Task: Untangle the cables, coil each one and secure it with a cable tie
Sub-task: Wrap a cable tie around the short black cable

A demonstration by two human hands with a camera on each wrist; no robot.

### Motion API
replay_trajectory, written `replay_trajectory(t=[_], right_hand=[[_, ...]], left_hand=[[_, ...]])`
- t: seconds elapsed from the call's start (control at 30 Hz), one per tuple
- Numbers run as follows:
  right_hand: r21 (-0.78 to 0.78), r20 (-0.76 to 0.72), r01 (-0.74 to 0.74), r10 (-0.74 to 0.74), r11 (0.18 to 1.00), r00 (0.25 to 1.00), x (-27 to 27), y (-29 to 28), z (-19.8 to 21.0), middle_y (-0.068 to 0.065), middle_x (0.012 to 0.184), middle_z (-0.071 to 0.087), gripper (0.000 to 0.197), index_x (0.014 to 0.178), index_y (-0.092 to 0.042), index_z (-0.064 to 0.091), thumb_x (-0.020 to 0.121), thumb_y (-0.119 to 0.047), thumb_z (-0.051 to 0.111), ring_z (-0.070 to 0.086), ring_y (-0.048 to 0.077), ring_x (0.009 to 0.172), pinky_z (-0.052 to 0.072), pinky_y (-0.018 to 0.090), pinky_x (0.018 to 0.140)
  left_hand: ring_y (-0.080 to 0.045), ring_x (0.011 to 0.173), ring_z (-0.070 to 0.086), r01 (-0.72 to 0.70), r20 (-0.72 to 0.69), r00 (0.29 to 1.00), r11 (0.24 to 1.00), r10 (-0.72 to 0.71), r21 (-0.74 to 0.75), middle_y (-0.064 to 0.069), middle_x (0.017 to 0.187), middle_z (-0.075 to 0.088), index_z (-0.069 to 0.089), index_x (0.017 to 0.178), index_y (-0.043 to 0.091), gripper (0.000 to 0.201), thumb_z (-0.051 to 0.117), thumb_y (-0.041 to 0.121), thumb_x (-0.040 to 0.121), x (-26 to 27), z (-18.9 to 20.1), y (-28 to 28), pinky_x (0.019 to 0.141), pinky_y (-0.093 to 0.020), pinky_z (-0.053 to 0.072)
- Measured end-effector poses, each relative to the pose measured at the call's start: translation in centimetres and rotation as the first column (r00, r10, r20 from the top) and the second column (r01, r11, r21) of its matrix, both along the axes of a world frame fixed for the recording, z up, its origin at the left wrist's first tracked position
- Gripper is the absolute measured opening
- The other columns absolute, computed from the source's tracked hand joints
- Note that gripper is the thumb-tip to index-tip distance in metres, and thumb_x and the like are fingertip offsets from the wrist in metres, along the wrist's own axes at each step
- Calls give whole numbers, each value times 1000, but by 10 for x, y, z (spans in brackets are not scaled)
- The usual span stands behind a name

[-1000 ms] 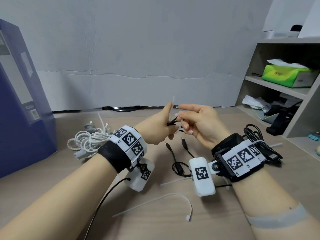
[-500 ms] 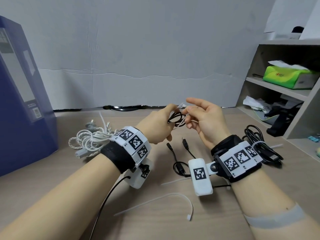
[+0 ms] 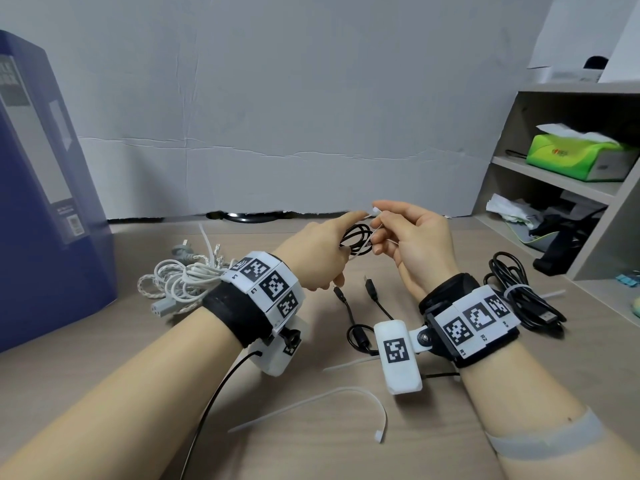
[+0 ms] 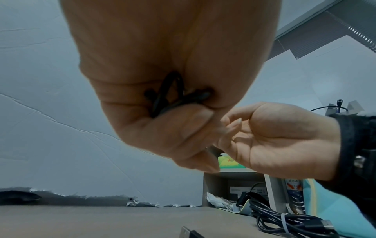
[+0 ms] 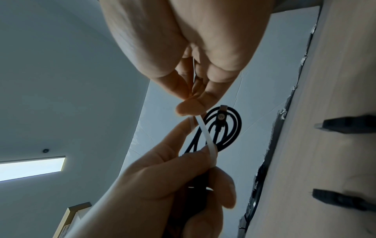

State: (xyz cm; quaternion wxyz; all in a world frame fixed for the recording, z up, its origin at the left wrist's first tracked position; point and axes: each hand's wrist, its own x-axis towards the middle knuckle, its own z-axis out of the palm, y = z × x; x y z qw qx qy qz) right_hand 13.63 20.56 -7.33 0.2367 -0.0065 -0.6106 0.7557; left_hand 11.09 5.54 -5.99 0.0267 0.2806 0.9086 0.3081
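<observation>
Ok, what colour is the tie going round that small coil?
White cable tie, clearest in the right wrist view.

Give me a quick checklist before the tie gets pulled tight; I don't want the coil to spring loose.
1. Left hand grips the black coil: ok.
2. White tie wraps across the coil: ok.
3. Right hand pinches the tie's end at the top: ok.
4. Tail threaded through the tie's head: cannot tell, fingertips cover it.
5. Every loop lies inside the tie: cannot tell, the left hand hides the lower part.
6. Coil lifted off the table, apart from the loose black cable below: ok.
</observation>
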Motion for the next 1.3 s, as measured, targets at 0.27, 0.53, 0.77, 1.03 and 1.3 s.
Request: replay_trajectory(t=[0.27, 0.53, 0.77, 1.03, 1.3], right_hand=[[29, 21, -21, 20, 999, 1000, 1, -1, -2, 12, 75, 61, 20, 104, 0, 70, 95, 7, 53, 55, 17, 54, 47, 25, 49], [71, 22, -51, 49, 996, 999, 2, -2, -3, 13, 77, 64, 18, 105, 0, 68, 96, 6, 53, 53, 16, 53, 47, 24, 47], [136, 42, -112, 107, 984, 993, 4, -3, -5, 11, 74, 69, 20, 111, -2, 65, 94, 5, 59, 50, 17, 49, 43, 24, 43], [82, 5, -136, 136, 987, 991, 6, -2, 0, 14, 75, 70, 14, 108, 2, 63, 94, 2, 61, 50, 16, 46, 41, 23, 42], [75, 3, -168, 169, 983, 986, 9, -1, 3, 10, 72, 70, 10, 105, -1, 61, 95, 0, 60, 49, 16, 45, 38, 23, 41]], left_hand=[[-19, 46, 57, 3, 12, 1000, 1000, -3, 1, -4, 72, 74, 21, 151, 52, 66, 39, 15, 99, 1, 0, 0, 40, -22, 43], [-21, 48, 56, 30, 10, 1000, 999, -30, -22, -5, 74, 74, 19, 152, 46, 64, 40, 15, 100, 4, 1, 0, 41, -23, 45], [0, 41, 54, 40, -75, 996, 999, -41, -6, -2, 73, 72, 32, 144, 25, 46, 44, 16, 100, 1, 0, 0, 38, -13, 36], [-3, 44, 57, 46, -134, 990, 998, -41, 33, 4, 69, 74, 42, 139, 24, 46, 52, 18, 94, 0, 5, -4, 48, -22, 48], [-11, 46, 59, 38, -111, 994, 994, -26, 106, 4, 71, 76, 53, 114, 19, 20, 56, 19, 94, 3, 7, -4, 43, -17, 41]])
